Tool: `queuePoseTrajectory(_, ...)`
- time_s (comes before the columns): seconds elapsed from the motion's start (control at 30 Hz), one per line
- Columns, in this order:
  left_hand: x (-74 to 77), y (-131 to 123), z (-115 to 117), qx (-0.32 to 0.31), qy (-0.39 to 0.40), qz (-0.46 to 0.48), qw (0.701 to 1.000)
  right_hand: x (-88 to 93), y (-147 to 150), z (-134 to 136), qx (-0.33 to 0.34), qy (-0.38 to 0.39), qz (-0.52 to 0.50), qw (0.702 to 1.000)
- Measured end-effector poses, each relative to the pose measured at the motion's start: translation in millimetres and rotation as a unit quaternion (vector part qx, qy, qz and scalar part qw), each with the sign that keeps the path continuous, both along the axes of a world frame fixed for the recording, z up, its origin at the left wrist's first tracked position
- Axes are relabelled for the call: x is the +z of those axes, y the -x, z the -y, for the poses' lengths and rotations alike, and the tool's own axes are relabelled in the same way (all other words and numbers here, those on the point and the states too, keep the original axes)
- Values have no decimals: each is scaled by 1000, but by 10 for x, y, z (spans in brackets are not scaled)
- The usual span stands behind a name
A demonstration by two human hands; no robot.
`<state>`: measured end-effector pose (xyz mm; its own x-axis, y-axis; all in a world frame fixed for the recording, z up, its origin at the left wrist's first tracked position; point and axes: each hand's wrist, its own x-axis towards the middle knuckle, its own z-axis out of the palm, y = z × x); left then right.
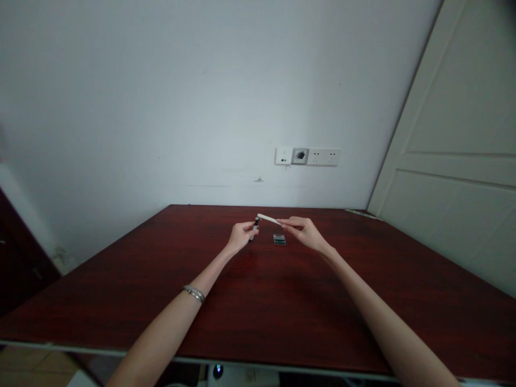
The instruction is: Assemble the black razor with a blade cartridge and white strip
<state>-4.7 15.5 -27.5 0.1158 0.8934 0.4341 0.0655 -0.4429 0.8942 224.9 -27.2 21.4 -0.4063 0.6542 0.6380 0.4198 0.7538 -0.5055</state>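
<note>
A pale wall (201,97) fills most of the view, and below it spreads a dark red wooden table (121,290), with a white panelled door (455,134) leaning into view at the right. Two bare forearms reach in from the near edge, and a row of sockets (322,157) sits on the wall beyond them. The right hand (303,231) has its fingertips closed together on one end of a slim pale stick (268,219), which is held above the table and points across toward the other hand. The left hand (241,236), below a wrist with a silvery bracelet (194,293), pinches a narrow grey-and-black piece (253,232) between thumb and fingers, its dark end uppermost and its body tilted. A small flat case (279,240) with a clear look and dark contents lies on the table between the hands, nearer the right one; what it contains is too small to tell. Smallest of all is the spot where the stick's far end comes up to the piece's dark top: the two overlap in view, but whether they touch cannot be told. Good work here probably depends on bracing the left pinch firmly, letting the right fingers make only small, light adjustments, and holding both ends in line with the wrists low and calm
</note>
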Motion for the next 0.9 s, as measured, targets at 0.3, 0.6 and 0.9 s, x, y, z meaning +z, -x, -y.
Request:
queuePoseTrajectory(0.3,-13,-1,-10,9,-6,-29,1000,22,38,37,1,0,1,1000)
queuePoseTrajectory(0.6,136,-59,181,-31,122,17,992,-23,-8,-20,-35,-22,-55,998)
queuePoseTrajectory(0.9,343,-198,384,-124,320,85,936,-159,-129,-172,-116,-78,18,990)
